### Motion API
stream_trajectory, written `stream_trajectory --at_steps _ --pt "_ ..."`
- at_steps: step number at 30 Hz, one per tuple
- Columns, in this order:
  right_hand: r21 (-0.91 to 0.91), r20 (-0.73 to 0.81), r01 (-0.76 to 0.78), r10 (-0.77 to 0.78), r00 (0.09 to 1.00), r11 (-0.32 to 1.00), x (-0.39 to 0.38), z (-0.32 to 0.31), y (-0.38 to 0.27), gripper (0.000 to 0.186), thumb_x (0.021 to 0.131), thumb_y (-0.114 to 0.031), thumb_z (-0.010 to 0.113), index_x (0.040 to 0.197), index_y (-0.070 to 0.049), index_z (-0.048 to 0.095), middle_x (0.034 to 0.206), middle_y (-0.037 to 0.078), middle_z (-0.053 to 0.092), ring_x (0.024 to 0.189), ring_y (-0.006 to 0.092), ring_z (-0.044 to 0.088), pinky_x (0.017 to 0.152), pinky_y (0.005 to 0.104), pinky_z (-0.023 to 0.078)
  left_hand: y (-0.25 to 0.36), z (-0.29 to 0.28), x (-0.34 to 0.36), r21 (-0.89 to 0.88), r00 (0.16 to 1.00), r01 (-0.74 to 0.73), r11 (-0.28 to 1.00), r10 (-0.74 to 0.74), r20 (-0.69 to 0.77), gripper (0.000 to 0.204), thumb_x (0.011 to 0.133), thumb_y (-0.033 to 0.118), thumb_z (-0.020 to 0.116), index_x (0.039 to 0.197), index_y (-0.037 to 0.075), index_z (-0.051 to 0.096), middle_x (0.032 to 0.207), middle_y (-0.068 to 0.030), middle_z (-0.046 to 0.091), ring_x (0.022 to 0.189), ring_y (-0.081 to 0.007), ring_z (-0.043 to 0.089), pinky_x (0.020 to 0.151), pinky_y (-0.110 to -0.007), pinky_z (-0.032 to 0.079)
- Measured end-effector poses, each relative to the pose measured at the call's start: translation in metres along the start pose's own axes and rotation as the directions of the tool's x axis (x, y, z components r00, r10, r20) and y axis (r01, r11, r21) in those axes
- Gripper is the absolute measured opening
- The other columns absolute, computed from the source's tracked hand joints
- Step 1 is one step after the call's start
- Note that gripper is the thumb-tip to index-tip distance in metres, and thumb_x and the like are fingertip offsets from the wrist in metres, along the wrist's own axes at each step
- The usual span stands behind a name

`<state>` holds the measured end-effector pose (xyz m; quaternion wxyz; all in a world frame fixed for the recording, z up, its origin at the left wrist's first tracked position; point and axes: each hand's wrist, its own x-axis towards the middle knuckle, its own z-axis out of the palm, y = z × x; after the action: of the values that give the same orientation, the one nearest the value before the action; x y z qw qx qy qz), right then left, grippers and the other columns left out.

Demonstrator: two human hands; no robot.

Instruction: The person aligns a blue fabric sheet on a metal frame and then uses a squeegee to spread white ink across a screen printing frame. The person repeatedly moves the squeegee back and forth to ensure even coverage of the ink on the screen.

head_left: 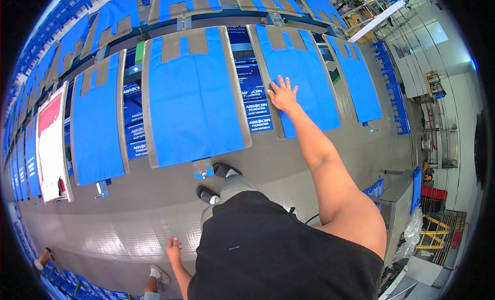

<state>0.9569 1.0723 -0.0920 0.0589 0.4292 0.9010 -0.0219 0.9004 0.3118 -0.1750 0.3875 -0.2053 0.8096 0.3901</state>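
Grey board (277,40) carries blue bag (312,88) under right hand (283,96)

The bag lies flat, right of centre, long axis running near to far, notched end farthest. Blue printed pieces (259,110) to its left bear white lettering. The right arm (326,158) reaches forward, palm down at the bag's left edge, grip spread. The left hand (176,247) hangs low, fingers curled; its grip I cannot tell.
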Motion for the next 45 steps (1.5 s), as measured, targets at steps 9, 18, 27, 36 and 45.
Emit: stream_trajectory --at_steps 9,18,27,36,45 --pt "-0.034 -0.003 0.065 -0.066 0.998 0.997 0.003 -0.009 0.005 0.049 0.092 -0.049 0.050 0.129 -0.017 0.057 0.155 0.015 0.024 0.144 0.0396 0.017 0.106 0.0724 0.012 -0.063 0.014 0.040 0.023 0.984 0.049 0.999 -0.052 0.168 0.040 0.093 0.024 0.061 0.124 -0.002 0.057 0.099 -0.0106 0.067 0.083 -0.0156 0.062 0.068 -0.032 0.049" --pt "0.218 -0.195 -0.369 0.411 0.891 0.903 0.005 0.017 0.168 0.059 0.090 -0.055 0.052 0.136 -0.019 0.051 0.153 0.012 0.032 0.141 0.0353 0.027 0.104 0.0685 0.022 0.013 0.047 0.028 0.147 0.978 -0.131 0.980 0.104 0.179 0.040 0.094 0.024 0.062 0.123 -0.004 0.057 0.098 -0.0113 0.067 0.084 -0.0148 0.062 0.071 -0.030 0.050" --pt "0.132 0.028 -0.570 0.572 0.820 0.811 0.025 0.019 0.261 0.065 0.092 -0.065 0.037 0.145 -0.028 0.039 0.159 0.006 0.017 0.145 0.0353 0.015 0.108 0.0702 0.014 0.105 0.049 -0.005 0.140 0.982 -0.139 0.980 0.118 0.144 0.043 0.093 0.026 0.064 0.122 -0.006 0.057 0.097 -0.0107 0.067 0.084 -0.0143 0.061 0.074 -0.027 0.050" --pt "0.422 -0.342 -0.262 0.420 0.841 0.868 0.033 0.025 0.227 0.057 0.090 -0.051 0.055 0.129 -0.011 0.056 0.137 0.018 0.050 0.129 0.0380 0.042 0.105 0.0567 0.032 0.180 0.055 -0.004 0.316 0.941 -0.338 0.887 0.314 0.124 0.036 0.092 0.023 0.063 0.115 -0.005 0.061 0.086 -0.0093 0.067 0.078 -0.0164 0.062 0.072 -0.029 0.049" --pt "0.495 -0.210 -0.306 0.454 0.866 0.813 -0.004 0.010 0.172 0.055 0.083 -0.047 0.067 0.118 -0.006 0.063 0.128 0.017 0.057 0.121 0.0353 0.050 0.102 0.0437 0.040 0.385 0.156 -0.059 -0.020 0.619 -0.639 0.769 0.530 0.580 0.023 0.092 0.015 0.063 0.106 -0.003 0.063 0.090 -0.0064 0.065 0.082 -0.0132 0.062 0.077 -0.029 0.050"
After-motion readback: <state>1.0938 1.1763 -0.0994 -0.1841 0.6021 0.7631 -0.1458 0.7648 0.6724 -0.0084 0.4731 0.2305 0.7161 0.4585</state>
